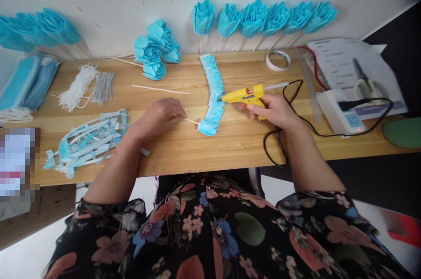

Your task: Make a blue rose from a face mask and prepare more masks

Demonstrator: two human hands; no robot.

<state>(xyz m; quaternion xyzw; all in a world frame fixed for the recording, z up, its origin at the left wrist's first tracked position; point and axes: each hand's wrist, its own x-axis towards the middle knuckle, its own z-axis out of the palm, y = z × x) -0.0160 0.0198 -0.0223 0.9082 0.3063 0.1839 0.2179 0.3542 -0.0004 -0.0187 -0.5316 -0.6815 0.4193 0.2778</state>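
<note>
My left hand (164, 116) pinches a thin wooden stick (191, 121), whose far end meets the near end of a pleated blue fabric strip (214, 81). The strip curves across the table, its near end folded into a small blue bundle (207, 128). In my right hand (271, 108) is a yellow glue gun (243, 95), fingers wrapped round its handle. Its nozzle points left, at or just over the strip's right edge; contact cannot be made out. A clear glue stick (278, 85) sticks out of its back.
Blue fabric flowers (253, 18) on sticks lean along the wall. Three or so more flowers (154, 51) lie at back centre. A tape roll (278, 60), power strip (342, 112) and black cord (309, 127) are right; cut strips (88, 138), white loops (79, 88) and face masks (29, 79) left.
</note>
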